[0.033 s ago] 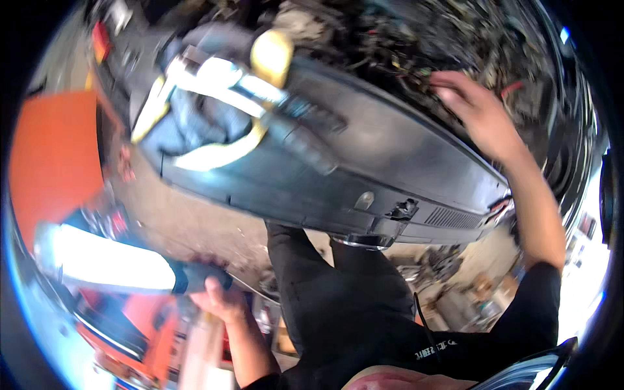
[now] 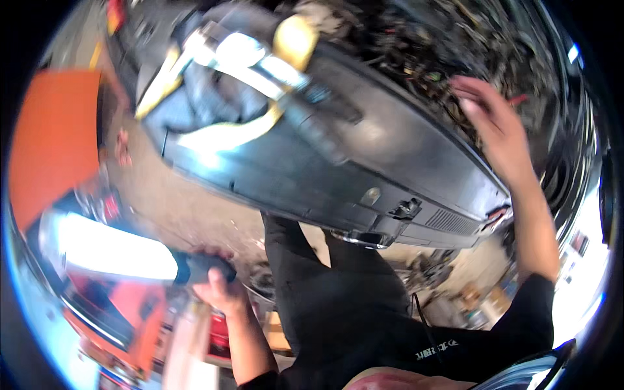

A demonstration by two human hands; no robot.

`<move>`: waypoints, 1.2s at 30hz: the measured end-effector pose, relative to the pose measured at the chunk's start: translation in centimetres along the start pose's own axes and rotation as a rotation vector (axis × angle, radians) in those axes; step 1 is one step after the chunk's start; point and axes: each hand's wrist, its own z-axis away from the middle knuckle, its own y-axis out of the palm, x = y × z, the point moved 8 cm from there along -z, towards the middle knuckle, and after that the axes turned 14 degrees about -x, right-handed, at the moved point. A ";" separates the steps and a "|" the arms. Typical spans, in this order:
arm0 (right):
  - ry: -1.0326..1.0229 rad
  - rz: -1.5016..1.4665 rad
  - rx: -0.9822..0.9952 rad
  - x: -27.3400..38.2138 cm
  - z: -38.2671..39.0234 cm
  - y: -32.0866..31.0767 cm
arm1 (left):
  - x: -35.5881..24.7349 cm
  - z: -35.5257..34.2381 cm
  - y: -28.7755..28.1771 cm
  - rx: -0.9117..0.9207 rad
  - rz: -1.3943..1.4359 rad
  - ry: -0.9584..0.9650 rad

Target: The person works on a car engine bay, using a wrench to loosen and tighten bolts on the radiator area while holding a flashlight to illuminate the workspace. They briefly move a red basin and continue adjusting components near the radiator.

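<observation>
My left hand [image 2: 218, 283] is closed round the black handle of a work light [image 2: 117, 252], whose long tube glows bright white at the lower left. My right hand [image 2: 484, 107] reaches over the far right edge of a long dark car panel [image 2: 364, 117]. Its fingers are extended and loosely bent, near tangled wiring and parts [image 2: 416, 65]; nothing shows in them, though they are blurred. On the panel's left part rests a blurred shiny metal tool with a dark grip [image 2: 315, 133], on grey-blue cloth [image 2: 214, 107] with yellow edging.
A yellow rounded thing [image 2: 296, 42] sits beside the metal tool. An orange panel [image 2: 55, 136] stands at the left. The panel's near edge, with a metal-trimmed fitting [image 2: 364, 239], runs just before my legs. Boxes and loose parts [image 2: 474, 296] lie on the floor to the right.
The view has shifted slightly, so the panel and tool sit a little further right. My right hand appears slightly further right and lower. My left hand still grips the work light.
</observation>
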 end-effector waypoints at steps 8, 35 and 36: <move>0.060 -0.428 0.664 8.9 25.1 19.1 | 18.6 5.8 -12.1 -0.290 -0.126 -0.420; -0.599 3.047 1.116 -38.9 14.5 68.3 | 44.8 16.8 -30.4 -0.247 0.040 -1.351; -0.574 3.114 1.153 -39.4 14.0 67.7 | 44.8 16.1 -30.5 -0.343 0.117 -1.311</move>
